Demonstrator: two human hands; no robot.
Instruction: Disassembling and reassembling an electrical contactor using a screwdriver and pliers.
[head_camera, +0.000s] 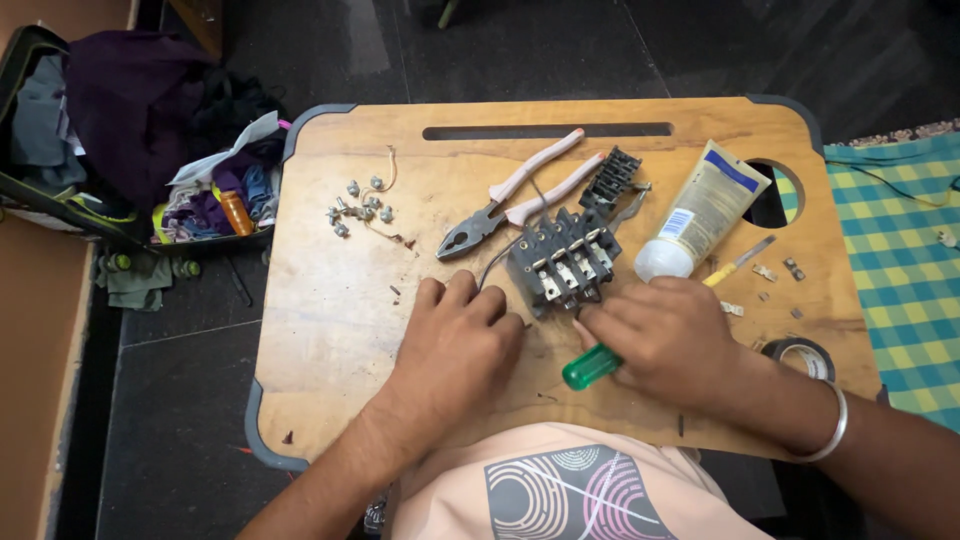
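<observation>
The person's left hand (455, 335) lay knuckles-up on the pale wooden lap table with grey rubber corners (330, 300), its fingers curled loosely with nothing seen between them; whether that grip pinched the thin dark wire (492, 262) running past its fingertips could not be told. The fingertips sat just beside the dark grey plastic terminal block with metal screw contacts (563, 262), which rested near the middle of the table. The right hand (660, 340), with a silver bangle (835, 428) on its wrist, had its grip pressed together around a screwdriver with a translucent green handle (590, 367); the handle end stuck out toward the person's body, while the shaft was hidden under the fingers, which touched the lower edge of the terminal block.

Behind the block lay combination pliers with pale pink handles (515, 200), jaws pointing left, and a smaller black ribbed plastic part (610, 178) just beside their handles. A cream squeeze tube with a white cap and blue band (695, 212) lay tilted to the right of the block, with a slim yellow-handled tool (738, 262) near it. A cluster of small metal screws and terminals (358, 205) sat well apart at the left. A roll of black tape (805, 356) lay at the table's right edge.
</observation>
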